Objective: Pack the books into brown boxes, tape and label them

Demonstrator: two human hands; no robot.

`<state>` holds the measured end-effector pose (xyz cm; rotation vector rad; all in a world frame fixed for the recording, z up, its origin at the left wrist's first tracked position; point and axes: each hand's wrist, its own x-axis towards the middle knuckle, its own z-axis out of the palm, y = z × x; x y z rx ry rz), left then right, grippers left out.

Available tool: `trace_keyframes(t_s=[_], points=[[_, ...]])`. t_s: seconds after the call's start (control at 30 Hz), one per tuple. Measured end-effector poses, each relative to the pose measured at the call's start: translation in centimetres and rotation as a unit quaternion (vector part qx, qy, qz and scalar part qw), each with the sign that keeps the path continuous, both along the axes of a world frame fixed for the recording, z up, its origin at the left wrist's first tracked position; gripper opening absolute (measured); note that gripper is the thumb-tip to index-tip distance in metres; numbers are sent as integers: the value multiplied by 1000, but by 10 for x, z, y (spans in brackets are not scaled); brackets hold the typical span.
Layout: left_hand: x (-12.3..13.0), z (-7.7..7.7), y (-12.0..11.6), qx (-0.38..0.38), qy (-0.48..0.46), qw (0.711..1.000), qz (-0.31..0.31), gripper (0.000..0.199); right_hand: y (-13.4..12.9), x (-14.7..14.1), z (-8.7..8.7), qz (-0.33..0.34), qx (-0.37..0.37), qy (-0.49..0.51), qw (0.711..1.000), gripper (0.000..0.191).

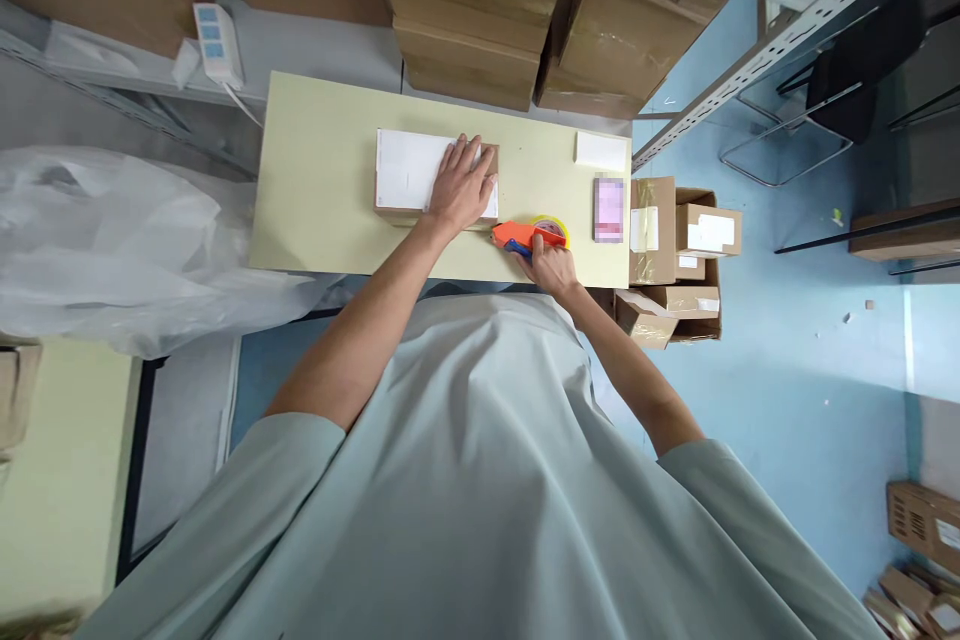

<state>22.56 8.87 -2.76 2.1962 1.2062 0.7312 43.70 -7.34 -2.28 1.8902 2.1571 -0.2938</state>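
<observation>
A small cardboard box (390, 215) lies on the pale yellow table (322, 170), with a white sheet (409, 170) over most of its top. My left hand (459, 188) rests flat on the sheet's right part, fingers spread. To the right, at the table's front edge, my right hand (551, 265) is wrapped round an orange tape dispenser (514, 232) with a blue part and a yellow-rimmed tape roll. The dispenser's left end is close to the box's front right corner.
A white slip (602, 151) and a pink, pixelated rectangular item (608, 210) lie at the table's right end. Cartons (472, 30) fill the shelf behind. More boxes (652, 230) stand beyond the right edge. White plastic (127, 250) bulges at the left.
</observation>
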Motion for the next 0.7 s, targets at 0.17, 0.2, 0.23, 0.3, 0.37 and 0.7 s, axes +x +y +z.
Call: trace_keyframes(t_s=[0.17,0.2,0.23,0.3,0.37,0.7], points=[[8,8,-10,0,8,1000,-17,62,-4,-8,9,48,-27,9,998,66],[10,11,-16,3,14,1000,-27,58,-6,-13,10,67,-36,17,997,66],[12,13,-23,8,20,999,-42,54,-7,-18,12,86,-44,25,995,66],[15,18,-37,20,37,996,-78,49,-10,-31,13,113,-57,40,991,67],[14,22,-50,26,52,992,-112,48,-12,-43,13,124,-67,54,989,67],[3,25,-58,-16,69,989,-133,50,-18,-59,20,94,-93,99,986,64]])
